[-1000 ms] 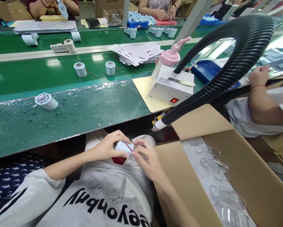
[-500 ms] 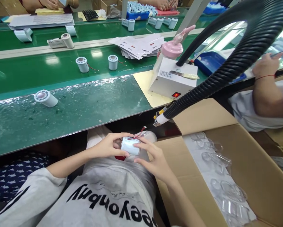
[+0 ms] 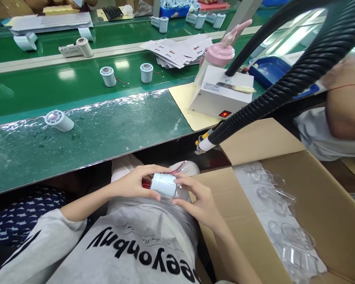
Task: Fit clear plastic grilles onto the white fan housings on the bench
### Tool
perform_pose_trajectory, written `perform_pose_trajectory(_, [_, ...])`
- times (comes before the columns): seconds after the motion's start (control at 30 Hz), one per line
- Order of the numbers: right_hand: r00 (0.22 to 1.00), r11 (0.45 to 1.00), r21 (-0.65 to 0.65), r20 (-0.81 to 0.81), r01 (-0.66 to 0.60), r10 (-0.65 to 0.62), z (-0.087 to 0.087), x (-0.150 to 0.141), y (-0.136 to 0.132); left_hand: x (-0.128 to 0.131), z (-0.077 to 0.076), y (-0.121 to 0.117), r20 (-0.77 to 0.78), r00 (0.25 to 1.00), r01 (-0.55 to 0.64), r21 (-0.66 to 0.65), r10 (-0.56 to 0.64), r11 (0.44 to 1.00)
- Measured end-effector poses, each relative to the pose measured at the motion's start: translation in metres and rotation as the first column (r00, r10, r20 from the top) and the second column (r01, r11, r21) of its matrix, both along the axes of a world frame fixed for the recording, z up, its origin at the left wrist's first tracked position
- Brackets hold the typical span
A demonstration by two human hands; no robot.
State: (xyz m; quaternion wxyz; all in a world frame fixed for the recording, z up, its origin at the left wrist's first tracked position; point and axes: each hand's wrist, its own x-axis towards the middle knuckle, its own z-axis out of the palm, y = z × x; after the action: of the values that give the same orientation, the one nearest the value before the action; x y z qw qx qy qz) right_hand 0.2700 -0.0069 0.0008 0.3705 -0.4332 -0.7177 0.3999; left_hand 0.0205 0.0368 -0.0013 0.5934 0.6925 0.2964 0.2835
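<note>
Above my lap, a light-blue cylindrical part (image 3: pixel 163 184) lies on its side between my two hands. My left hand (image 3: pixel 137 183) curves round its left end, thumb below and fingers above. At the other end, the fingers and thumb of my right hand (image 3: pixel 195 195) pinch a clear plastic piece (image 3: pixel 178 191) that sits over the part's right end. Thin red wires (image 3: pixel 179 167) stick out above the part towards the right. Something red shows beneath my left palm, mostly hidden.
Similar cylinders (image 3: pixel 59 120) stand on the green bench (image 3: pixel 121 126) and the belt. A black flexible hose (image 3: pixel 254 104) arches from a white box (image 3: pixel 221 94) down near my right hand. An open carton (image 3: pixel 322 205) holds clear plastic pieces. A co-worker's arm (image 3: pixel 343 102) is at right.
The cylinder has turned slightly in my hands, and the clear plastic at its right end shows more plainly. My right hand has shifted a little to the right. The view has moved slightly.
</note>
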Motion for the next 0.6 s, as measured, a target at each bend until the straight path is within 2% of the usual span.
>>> perform_pose_trajectory(0.07, [1.0, 0.999, -0.042, -0.023, -0.001, 0.0, 0.0007, -0.0003, -0.0008, -0.0003, 0.0009, 0.0009, 0.006, 0.999, 0.036, 0.119, -0.037, 0.992])
perform_pose_trajectory(0.13, [0.998, 0.995, -0.1, -0.065, -0.003, -0.003, 0.0024, -0.001, -0.0016, -0.0009, 0.0013, 0.0012, 0.001, 0.998, 0.063, 0.169, -0.065, 0.984])
perform_pose_trajectory(0.37, [0.972, 0.957, -0.291, -0.227, -0.016, -0.052, 0.0057, -0.0048, -0.0039, -0.0022, 0.0017, -0.0007, 0.005, 0.996, 0.091, 0.224, -0.094, 0.97])
perform_pose_trajectory(0.6, [0.945, 0.878, -0.474, -0.311, -0.063, -0.1, -0.0025, -0.0063, -0.0049, -0.0025, 0.003, -0.0007, 0.02, 0.995, 0.093, 0.259, -0.102, 0.961])
